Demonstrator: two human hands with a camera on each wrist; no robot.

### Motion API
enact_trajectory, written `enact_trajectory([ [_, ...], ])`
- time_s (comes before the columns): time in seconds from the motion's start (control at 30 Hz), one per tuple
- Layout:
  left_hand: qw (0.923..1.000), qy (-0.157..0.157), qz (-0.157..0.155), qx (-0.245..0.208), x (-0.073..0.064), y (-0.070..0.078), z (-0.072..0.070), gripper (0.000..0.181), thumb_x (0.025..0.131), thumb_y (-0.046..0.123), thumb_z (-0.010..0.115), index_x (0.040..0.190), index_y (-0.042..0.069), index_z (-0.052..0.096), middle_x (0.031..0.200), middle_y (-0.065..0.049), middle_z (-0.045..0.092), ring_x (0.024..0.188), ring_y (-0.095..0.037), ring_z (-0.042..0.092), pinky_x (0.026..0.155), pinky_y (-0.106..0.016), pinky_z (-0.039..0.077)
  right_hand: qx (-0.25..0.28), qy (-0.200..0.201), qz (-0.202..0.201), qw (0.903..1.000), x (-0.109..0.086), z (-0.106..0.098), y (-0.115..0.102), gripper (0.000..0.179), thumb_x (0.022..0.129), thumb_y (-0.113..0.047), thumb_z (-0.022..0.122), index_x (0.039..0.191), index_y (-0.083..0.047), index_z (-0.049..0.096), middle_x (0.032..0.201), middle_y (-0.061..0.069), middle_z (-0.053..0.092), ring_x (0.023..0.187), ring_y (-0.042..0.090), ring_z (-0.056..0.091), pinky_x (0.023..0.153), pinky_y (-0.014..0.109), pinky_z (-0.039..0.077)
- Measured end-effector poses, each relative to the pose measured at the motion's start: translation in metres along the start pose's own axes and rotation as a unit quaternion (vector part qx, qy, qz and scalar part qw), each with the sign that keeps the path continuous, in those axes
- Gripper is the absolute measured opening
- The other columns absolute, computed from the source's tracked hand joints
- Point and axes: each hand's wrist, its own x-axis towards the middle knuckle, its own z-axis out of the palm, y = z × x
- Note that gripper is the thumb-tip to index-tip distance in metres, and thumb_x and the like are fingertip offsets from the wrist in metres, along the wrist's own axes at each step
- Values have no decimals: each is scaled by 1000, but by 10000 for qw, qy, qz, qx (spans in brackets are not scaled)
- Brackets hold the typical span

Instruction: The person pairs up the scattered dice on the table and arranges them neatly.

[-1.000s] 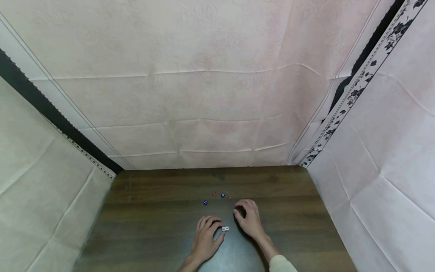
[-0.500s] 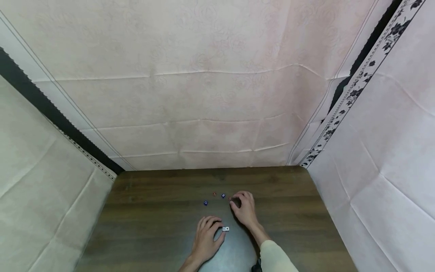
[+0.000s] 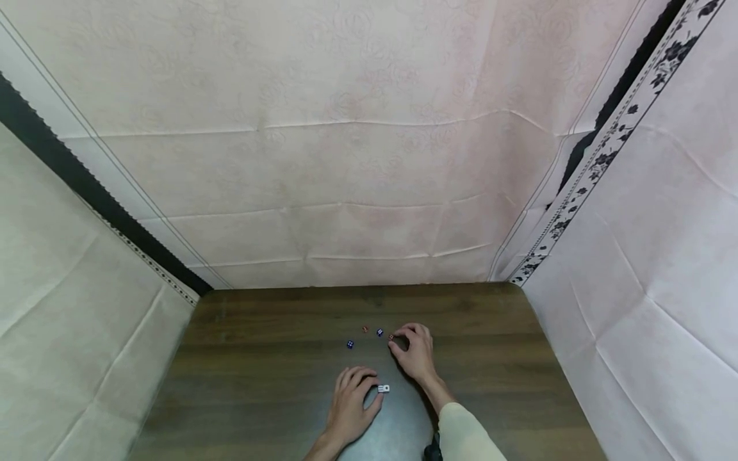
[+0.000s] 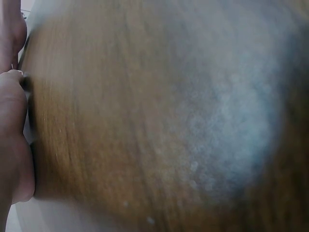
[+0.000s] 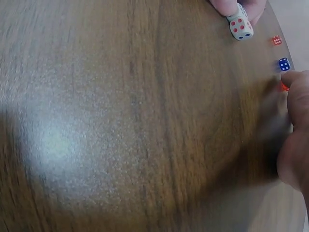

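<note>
My left hand (image 3: 349, 404) pinches a pair of white dice (image 3: 383, 388) standing side by side low on the wooden table. In the right wrist view the nearer white die (image 5: 241, 29) shows red and blue pips, with fingertips behind it. Farther up the table, my right hand (image 3: 418, 353) has thumb and index finger around a small red die (image 3: 391, 337). The thumb covers most of that red die (image 5: 285, 88) in the right wrist view. Only parts of the fingers (image 4: 14, 111) show at the edge of the left wrist view, where no dice are visible.
A blue die (image 3: 380, 332) lies just left of the right fingertips. Beyond it sits another red die (image 3: 365, 329), and a second blue die (image 3: 350, 344) is further left. Pale cloth (image 3: 369, 205) hangs behind the wooden table (image 3: 259, 358) and along both sides.
My right hand has moved forward and left, its thumb and index finger coming around the red die. The left hand stays in place with the white dice.
</note>
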Motion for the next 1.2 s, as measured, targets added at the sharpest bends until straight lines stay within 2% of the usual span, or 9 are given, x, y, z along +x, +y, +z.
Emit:
enact_trajectory([
  [0.13, 10000, 30, 20, -9, -1, 0, 2, 18, 96, 33, 92, 109, 28, 81, 131, 10, 76, 132, -23, 66, 121, -67, 48, -39, 229, -192, 9995, 0, 4, 3, 17, 93, -15, 93, 106, -9, 84, 125, 15, 73, 130, 42, 59, 114, 67, 42],
  [0.23, 9999, 99, 59, -32, -1, 0, 3, 18, 95, 33, 92, 109, 28, 81, 130, 10, 76, 131, -23, 67, 120, -68, 49, -99, 547, -489, 9973, 0, 9, 7, 17, 89, -13, 95, 102, -10, 83, 121, 14, 72, 123, 41, 59, 108, 66, 42],
  [0.3, 9998, 155, 100, -25, -1, -1, 4, 18, 95, 32, 92, 108, 28, 81, 129, 10, 76, 130, -23, 67, 119, -68, 49, -154, 777, -709, 9943, 0, 13, 12, 16, 90, -16, 94, 100, -11, 83, 118, 12, 71, 119, 39, 58, 106, 61, 42],
  [0.4, 9997, 209, 138, -19, 0, -2, 5, 18, 95, 33, 92, 108, 29, 80, 130, 10, 76, 130, -23, 67, 118, -68, 49, -168, 887, -768, 9930, 0, 14, 13, 15, 89, -16, 94, 99, -12, 83, 117, 11, 70, 118, 38, 58, 106, 59, 42],
  [0.5, 9997, 212, 130, -23, 0, -2, 7, 17, 96, 35, 91, 108, 30, 80, 130, 10, 76, 131, -23, 67, 119, -67, 49, -138, 793, -627, 9948, 0, 13, 10, 14, 89, -15, 94, 98, -11, 83, 118, 12, 71, 120, 39, 58, 107, 61, 41],
  [0.73, 9999, 122, 82, -48, -1, -1, 5, 17, 96, 34, 91, 108, 30, 80, 130, 9, 76, 130, -24, 67, 118, -69, 49, -126, 234, -3, 9996, 1, 6, 1, 10, 94, -12, 92, 100, -10, 85, 123, 14, 71, 129, 40, 58, 117, 65, 41],
  [0.97, 9999, -74, -76, -99, -2, -1, 3, 16, 98, 36, 88, 111, 31, 79, 132, 10, 75, 133, -24, 66, 121, -69, 47, -153, 179, 70, 9997, 2, 6, -1, 8, 95, -13, 91, 100, -11, 85, 124, 13, 72, 129, 39, 59, 117, 64, 42],
  [1.2, 9999, 4, -28, -98, -2, -3, 3, 17, 98, 35, 89, 111, 31, 79, 131, 10, 75, 132, -24, 66, 120, -69, 47, 91, 81, 228, 9997, 3, 2, -3, 8, 97, -15, 89, 104, -11, 85, 124, 13, 76, 131, 38, 60, 119, 63, 40],
])
